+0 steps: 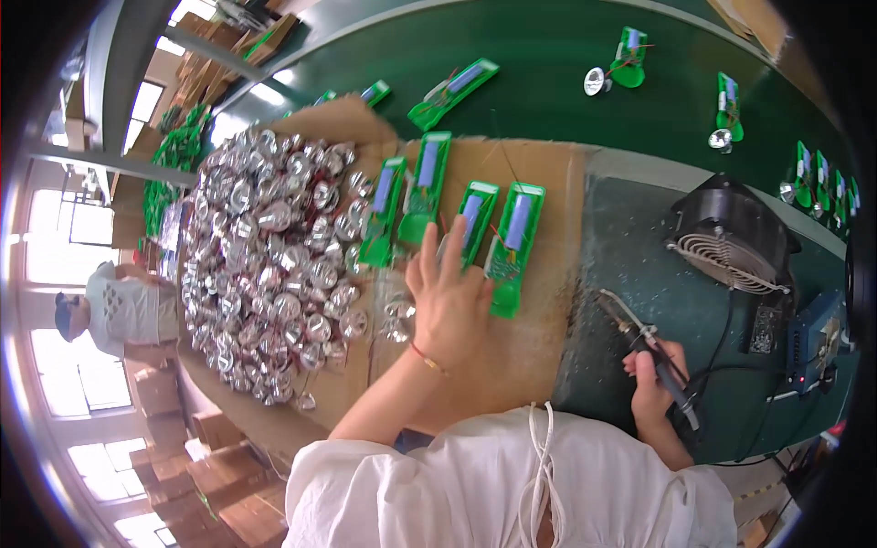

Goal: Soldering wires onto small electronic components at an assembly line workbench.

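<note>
My left hand [449, 309] is spread over the cardboard, fingers apart, its fingertips at a green plastic housing [477, 219] with a blue cylindrical battery. Whether the fingertips press on it I cannot tell. Close to the right of that hand lies another green housing [517, 233] with a battery, a small board and thin wires. Two more, a green housing [426, 183] and a green housing [382, 212], lie to the left. My right hand [647, 388] is closed around a soldering iron [678, 393], its tip pointing up and left, clear of the housings.
A big heap of silvery lamp reflectors [274, 228] covers the left side. Housings with wired reflectors sit along the green belt [539, 78] beyond. At right stand a black fan [735, 233] and a blue soldering station [813, 342] with a cable. Another person [128, 306] stands far left.
</note>
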{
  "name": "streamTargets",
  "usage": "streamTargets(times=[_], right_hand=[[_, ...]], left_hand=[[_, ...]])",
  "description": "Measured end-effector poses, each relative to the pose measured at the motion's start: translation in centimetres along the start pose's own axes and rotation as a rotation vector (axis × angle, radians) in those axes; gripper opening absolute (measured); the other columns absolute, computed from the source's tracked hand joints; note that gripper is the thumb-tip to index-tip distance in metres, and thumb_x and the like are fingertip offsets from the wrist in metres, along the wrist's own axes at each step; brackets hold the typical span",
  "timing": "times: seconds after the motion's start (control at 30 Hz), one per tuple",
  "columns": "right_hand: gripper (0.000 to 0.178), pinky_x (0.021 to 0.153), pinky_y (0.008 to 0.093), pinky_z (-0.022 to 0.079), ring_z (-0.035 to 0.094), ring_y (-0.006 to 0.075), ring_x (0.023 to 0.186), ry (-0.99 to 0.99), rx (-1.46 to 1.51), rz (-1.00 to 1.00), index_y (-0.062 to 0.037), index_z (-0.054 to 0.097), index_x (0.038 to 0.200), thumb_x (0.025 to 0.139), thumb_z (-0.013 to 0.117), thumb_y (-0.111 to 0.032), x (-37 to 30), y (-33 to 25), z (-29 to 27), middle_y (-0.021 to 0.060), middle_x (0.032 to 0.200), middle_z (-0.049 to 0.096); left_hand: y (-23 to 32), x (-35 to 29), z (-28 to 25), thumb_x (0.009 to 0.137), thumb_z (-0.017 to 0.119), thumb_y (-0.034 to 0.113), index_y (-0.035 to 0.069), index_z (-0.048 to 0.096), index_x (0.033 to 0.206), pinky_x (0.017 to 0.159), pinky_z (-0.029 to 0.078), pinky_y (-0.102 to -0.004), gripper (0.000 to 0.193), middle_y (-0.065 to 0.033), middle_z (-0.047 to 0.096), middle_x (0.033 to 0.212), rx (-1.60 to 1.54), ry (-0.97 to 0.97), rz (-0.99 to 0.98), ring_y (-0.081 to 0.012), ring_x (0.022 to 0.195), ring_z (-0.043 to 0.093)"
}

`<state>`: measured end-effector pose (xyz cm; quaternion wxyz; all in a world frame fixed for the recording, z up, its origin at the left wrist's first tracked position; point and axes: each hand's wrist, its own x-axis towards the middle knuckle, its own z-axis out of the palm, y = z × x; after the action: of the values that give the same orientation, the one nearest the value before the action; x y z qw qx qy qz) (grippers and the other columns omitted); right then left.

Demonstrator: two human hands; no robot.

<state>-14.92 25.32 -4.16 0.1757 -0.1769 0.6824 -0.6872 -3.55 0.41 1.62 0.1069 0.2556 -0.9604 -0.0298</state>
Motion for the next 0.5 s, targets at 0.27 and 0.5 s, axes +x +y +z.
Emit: streamTargets(times=[0.27, 0.5], right_hand=[[0.024, 0.052, 0.0206, 0.043, 0.053, 0.0113, 0.055, 0.021, -0.12, -0.15, 0.0054, 0.048, 0.095, 0.084, 0.055, -0.015, -0.5, -0.5, 0.2, 0.0107, 0.068, 0.058], [0.021, 0.051, 0.0206, 0.043, 0.053, 0.0107, 0.055, -0.01, -0.135, -0.186, 0.0049, 0.049, 0.094, 0.084, 0.054, -0.012, -1.2, -0.9, 1.0, 0.0103, 0.068, 0.058]], left_hand=[[-1.2, -9.3, -2.6, 0.064, 0.069, 0.023, 0.013, 0.057, 0.088, 0.085, 0.029, -0.0423, 0.028, -0.0087, 0.05, 0.101, -0.283, 0.21, -0.148, -0.0298, 0.102, 0.044], [-5.3, -7.2, -2.2, 0.061, 0.068, 0.015, 0.011, 0.058, 0.096, 0.095, 0.027, -0.0447, 0.036, -0.007, 0.047, 0.112, 0.02, 0.155, -0.121, -0.0284, 0.111, 0.041]])
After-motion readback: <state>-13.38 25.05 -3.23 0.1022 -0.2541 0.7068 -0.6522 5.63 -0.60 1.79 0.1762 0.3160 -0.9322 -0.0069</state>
